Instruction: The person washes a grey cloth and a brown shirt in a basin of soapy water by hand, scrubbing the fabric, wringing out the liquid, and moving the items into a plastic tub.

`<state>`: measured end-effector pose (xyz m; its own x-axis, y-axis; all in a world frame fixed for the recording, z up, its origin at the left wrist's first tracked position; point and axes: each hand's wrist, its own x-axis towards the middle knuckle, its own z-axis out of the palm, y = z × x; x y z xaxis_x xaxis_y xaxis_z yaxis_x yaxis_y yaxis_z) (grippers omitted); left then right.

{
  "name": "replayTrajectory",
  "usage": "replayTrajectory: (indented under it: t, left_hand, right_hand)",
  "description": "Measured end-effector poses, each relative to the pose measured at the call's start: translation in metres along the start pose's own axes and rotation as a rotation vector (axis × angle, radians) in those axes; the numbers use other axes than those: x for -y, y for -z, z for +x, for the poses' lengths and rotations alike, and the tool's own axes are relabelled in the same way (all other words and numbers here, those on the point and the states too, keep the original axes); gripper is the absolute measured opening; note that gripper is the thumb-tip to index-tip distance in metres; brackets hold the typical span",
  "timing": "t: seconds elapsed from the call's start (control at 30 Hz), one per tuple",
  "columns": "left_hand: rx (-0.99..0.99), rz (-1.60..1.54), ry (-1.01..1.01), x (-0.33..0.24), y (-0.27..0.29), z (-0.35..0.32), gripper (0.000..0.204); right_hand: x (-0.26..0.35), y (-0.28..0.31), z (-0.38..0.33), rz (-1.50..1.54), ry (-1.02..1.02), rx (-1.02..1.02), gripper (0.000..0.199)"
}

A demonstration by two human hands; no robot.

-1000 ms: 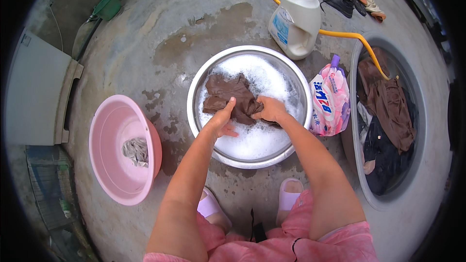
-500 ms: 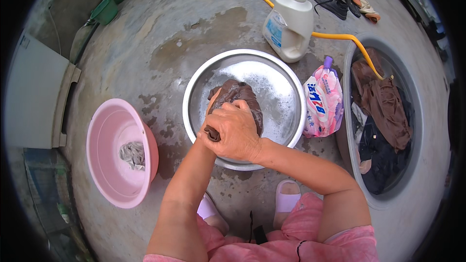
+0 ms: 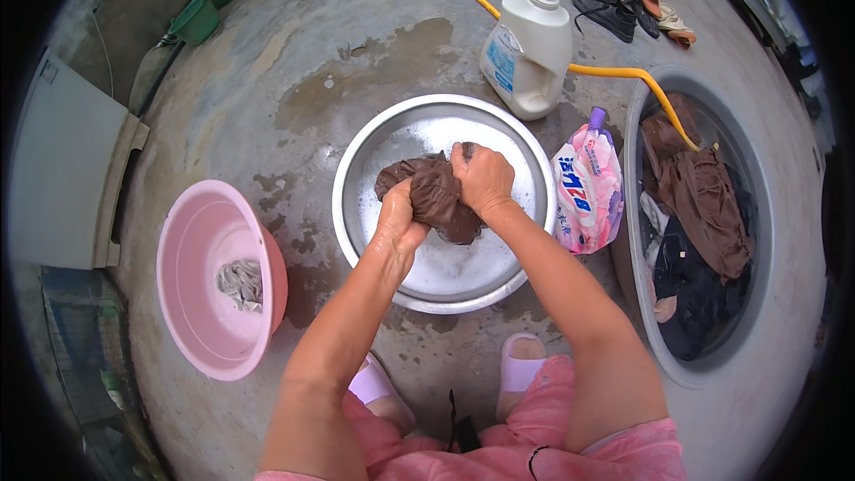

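Since a moment ago, both my hands have shifted apart along the brown cloth (image 3: 436,196). My left hand (image 3: 398,218) is clenched around its near end, my right hand (image 3: 482,178) gripping the far end. Beneath them sits the metal basin (image 3: 356,178) of soapy water; a pink pouch (image 3: 588,196) lies right of my right hand.

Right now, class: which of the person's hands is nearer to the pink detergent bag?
Right. The right hand grips the brown cloth in the steel basin, on the side toward the bag. The left hand grips the cloth's other side, farther away.
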<state>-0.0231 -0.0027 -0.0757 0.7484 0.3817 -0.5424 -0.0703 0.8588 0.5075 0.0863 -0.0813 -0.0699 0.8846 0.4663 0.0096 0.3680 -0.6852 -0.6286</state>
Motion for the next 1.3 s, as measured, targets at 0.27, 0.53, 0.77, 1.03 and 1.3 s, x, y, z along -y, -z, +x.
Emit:
replayTrajectory:
  t: [0.27, 0.53, 0.77, 1.03, 1.3]
  left_hand:
    - [0.003, 0.396, -0.075, -0.016, 0.024, -0.006, 0.041]
    - [-0.126, 0.561, 0.3, -0.009, 0.056, 0.003, 0.058]
    - [-0.301, 0.285, 0.496, -0.01, 0.044, 0.003, 0.076]
    - [-0.289, 0.238, 0.508, -0.003, 0.055, 0.018, 0.083]
    - [-0.281, 0.25, 0.472, 0.003, 0.048, 0.018, 0.091]
  right_hand:
    - [-0.058, 0.003, 0.031, 0.723, -0.371, -0.123, 0.04]
    - [-0.037, 0.009, 0.005, 1.209, -0.26, 0.189, 0.035]
    - [-0.052, -0.008, -0.016, -0.062, 0.372, 0.312, 0.053]
    - [-0.057, -0.045, -0.039, -0.569, 0.387, 0.655, 0.066]
    - [-0.075, -0.055, -0.009, 0.01, 0.08, 0.493, 0.038]
